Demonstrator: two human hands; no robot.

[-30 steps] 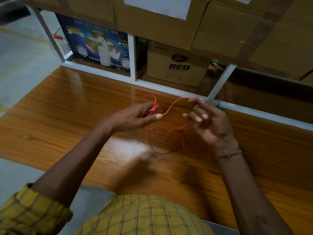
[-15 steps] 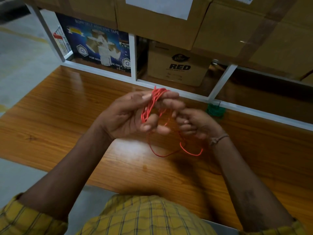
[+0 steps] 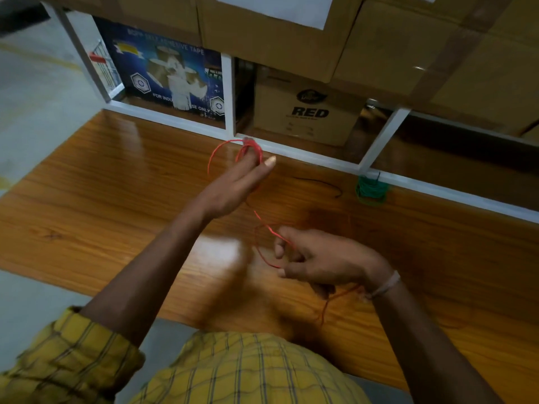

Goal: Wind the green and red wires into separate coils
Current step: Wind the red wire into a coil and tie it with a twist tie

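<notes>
Loops of the red wire (image 3: 248, 148) are wound round the fingers of my left hand (image 3: 236, 185), which is raised above the wooden table (image 3: 116, 176). From there a single red strand runs down and right to my right hand (image 3: 323, 259), whose curled fingers grip it; the loose tail trails out under that wrist. The green wire (image 3: 371, 189) lies as a small coil on the table by the white shelf frame, apart from both hands.
A thin black wire (image 3: 320, 185) lies on the table between the left hand and the green coil. Behind the white shelf frame (image 3: 315, 157) stand a cardboard box marked RED (image 3: 306, 112) and a blue tape carton (image 3: 163, 71). More boxes are stacked above.
My hands have drawn apart: the left went up and away with the red loops, the right pulled down towards me, stretching a strand between them.
</notes>
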